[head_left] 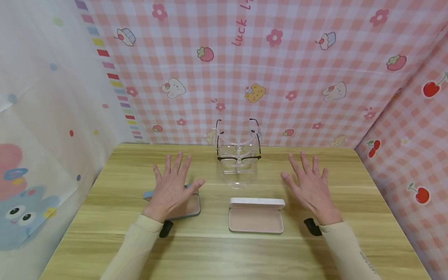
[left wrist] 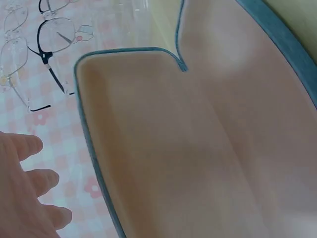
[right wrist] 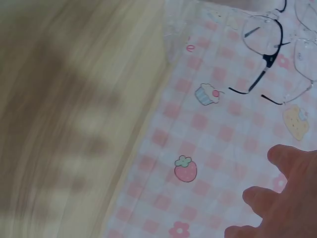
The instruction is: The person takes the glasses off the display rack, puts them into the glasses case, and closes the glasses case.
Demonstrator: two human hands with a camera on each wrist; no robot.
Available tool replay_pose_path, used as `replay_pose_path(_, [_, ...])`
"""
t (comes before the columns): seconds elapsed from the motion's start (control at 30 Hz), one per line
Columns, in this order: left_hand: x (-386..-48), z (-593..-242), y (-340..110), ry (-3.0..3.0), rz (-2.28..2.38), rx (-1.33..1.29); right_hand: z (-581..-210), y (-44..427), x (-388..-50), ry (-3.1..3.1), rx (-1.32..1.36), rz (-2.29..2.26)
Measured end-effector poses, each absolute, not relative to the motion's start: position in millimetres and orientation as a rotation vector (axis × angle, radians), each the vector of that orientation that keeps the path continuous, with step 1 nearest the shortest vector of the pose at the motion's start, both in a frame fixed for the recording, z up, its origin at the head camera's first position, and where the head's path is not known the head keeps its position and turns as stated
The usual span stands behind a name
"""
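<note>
My left hand [head_left: 170,190], fingers spread, is over an open glasses case with a blue-grey rim [head_left: 190,207] and partly hides it. In the left wrist view, that case's beige lining [left wrist: 143,139] fills much of the picture. To the right, my right hand [head_left: 312,190] is spread palm down above the table, holding nothing. Between the hands lies an open white glasses case [head_left: 256,221], its pinkish inside bare. Behind it, black-browed glasses [head_left: 259,158] sit on a clear display stand [head_left: 238,183]. A second, clear-rimmed pair of glasses [left wrist: 15,53] shows in the left wrist view.
The wood-grain table [head_left: 224,254] backs onto a pink checked cloth [head_left: 224,77] close behind the stand. White patterned cloth [head_left: 52,116] hangs at the left, and another checked cloth [head_left: 413,155] at the right. Black straps [head_left: 312,227] show at the wrists.
</note>
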State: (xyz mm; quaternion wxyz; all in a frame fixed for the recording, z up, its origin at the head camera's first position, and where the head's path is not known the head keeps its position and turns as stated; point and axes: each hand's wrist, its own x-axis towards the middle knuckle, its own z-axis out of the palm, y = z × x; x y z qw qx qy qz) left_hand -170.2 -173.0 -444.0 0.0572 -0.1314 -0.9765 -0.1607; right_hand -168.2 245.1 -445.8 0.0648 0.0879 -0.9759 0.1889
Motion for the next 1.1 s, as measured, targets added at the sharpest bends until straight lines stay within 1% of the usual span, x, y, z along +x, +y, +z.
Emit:
replay_pose_path(0.43, [-171.1, -437.6, -159.3, -2.882, -0.701, -0.341, -435.9, 228.6, -171.5, -2.843, 0.233, 0.788])
replay_pose_path(0.9, [-185.0, -421.9, -137.8, -2.670, -1.244, -0.240, -420.7, 209.6, -183.3, -2.737, 0.251, 0.874])
replay_pose_path(1.1, [-192.1, -416.2, -128.1, -2.623, -1.359, -0.161, -414.7, 206.3, -191.1, -2.734, 0.276, 0.882])
